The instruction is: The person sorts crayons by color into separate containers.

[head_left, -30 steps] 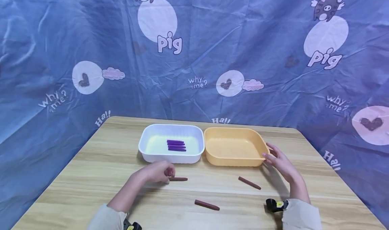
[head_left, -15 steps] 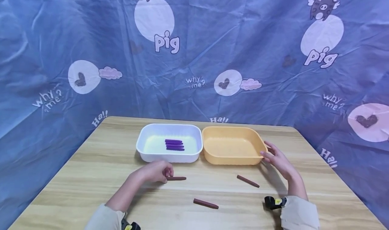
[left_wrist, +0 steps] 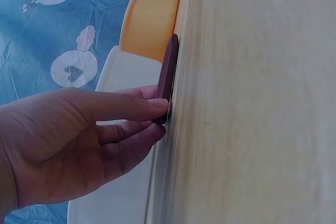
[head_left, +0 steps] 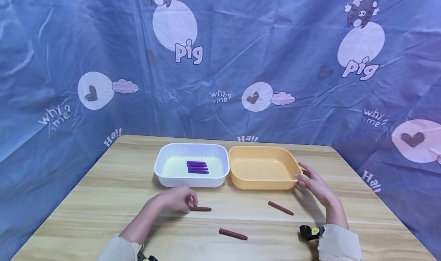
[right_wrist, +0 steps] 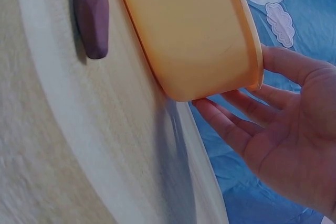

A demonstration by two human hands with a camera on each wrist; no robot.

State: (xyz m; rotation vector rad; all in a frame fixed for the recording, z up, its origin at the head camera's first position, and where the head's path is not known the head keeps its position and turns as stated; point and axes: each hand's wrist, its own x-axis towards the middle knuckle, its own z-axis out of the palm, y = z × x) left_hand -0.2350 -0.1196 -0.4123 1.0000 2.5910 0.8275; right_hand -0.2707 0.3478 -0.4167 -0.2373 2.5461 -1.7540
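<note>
My left hand pinches one end of a dark brown crayon in front of the white bin. In the left wrist view my thumb presses on this crayon, with fingers behind it and its tapered end pointing away. My right hand grips the near right corner of the orange bin. The right wrist view has the thumb at the rim of that bin and the other fingers against its outer wall. Two more brown crayons lie on the table, one nearer me and one farther right.
Several purple crayons lie side by side inside the white bin, which stands right beside the orange one. Both bins sit toward the back of the wooden table. A blue printed cloth hangs behind the table.
My left hand and the crayon it pinches have shifted slightly toward me, away from the white bin. The right hand stays on the orange bin. The head view has tilted a little.
</note>
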